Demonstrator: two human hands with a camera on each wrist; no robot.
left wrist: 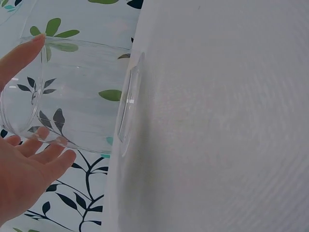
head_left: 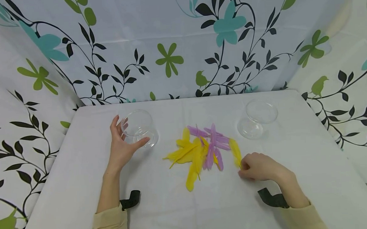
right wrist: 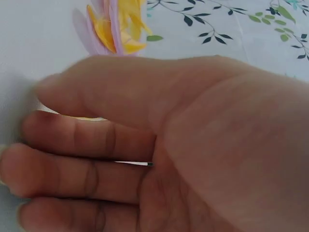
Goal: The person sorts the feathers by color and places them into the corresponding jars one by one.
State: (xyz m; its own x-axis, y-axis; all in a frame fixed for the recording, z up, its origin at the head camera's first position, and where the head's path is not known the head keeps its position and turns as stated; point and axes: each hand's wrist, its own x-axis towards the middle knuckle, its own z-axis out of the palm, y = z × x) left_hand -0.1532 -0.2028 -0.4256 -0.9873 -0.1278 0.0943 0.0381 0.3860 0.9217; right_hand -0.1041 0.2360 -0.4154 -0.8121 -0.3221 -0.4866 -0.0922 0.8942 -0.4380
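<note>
My left hand (head_left: 122,143) holds a clear plastic jar (head_left: 138,124) at the left of the table, thumb on one side and fingers on the other. In the left wrist view the jar (left wrist: 79,96) has a wide opening and its base on the white cloth. At the right, my right hand (head_left: 261,166) pinches the lower end of a yellow feather (head_left: 235,151) between thumb and index finger. That feather's top reaches a loose pile of yellow feathers (head_left: 188,153) and purple feathers (head_left: 213,143) mid-table. In the right wrist view the thumb and fingers (right wrist: 96,89) hide most of the held feather.
A second clear jar (head_left: 262,111) stands at the back right of the white-covered table (head_left: 162,209). Patterned curtains (head_left: 168,27) with leaves and flowers rise along the back and both sides. Dark straps (head_left: 272,198) stick out near both wrists.
</note>
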